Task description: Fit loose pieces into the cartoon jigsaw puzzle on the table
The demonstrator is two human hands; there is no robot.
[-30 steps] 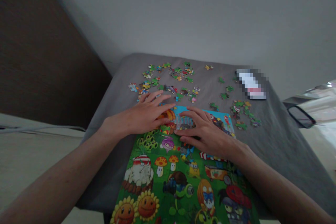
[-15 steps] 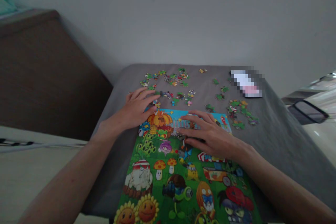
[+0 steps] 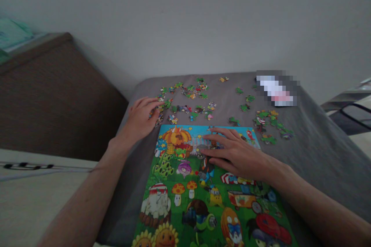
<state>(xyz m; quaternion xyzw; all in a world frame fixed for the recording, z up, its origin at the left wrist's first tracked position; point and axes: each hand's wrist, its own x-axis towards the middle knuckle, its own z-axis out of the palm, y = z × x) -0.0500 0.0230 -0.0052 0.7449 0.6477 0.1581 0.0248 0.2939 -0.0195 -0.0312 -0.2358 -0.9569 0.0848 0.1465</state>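
Note:
A colourful picture sheet (image 3: 191,197) with cartoon plants, mushrooms and a pumpkin lies on the grey cloth in front of me. My right hand (image 3: 232,149) rests on its upper right part, fingers spread and palm down. Beyond the sheet's top left corner, my left hand (image 3: 142,117) reaches over loose jigsaw pieces (image 3: 167,104), its fingers stretched out and its thumb apart. Some pieces lie close to or partly under those fingers; whether they touch is unclear. One piece (image 3: 173,119) sits just above the sheet's top edge.
More jigsaw pieces (image 3: 197,89) are scattered across the grey cloth (image 3: 223,102), with another group (image 3: 269,125) at the right. A phone-like object (image 3: 276,90), pixelated, lies at the far right. A brown wooden cabinet (image 3: 58,96) stands left; the wall rises behind.
My left hand has moved left, off the sheet's corner and over the pieces at the left. My right hand stays on the sheet. The camera view has shifted slightly.

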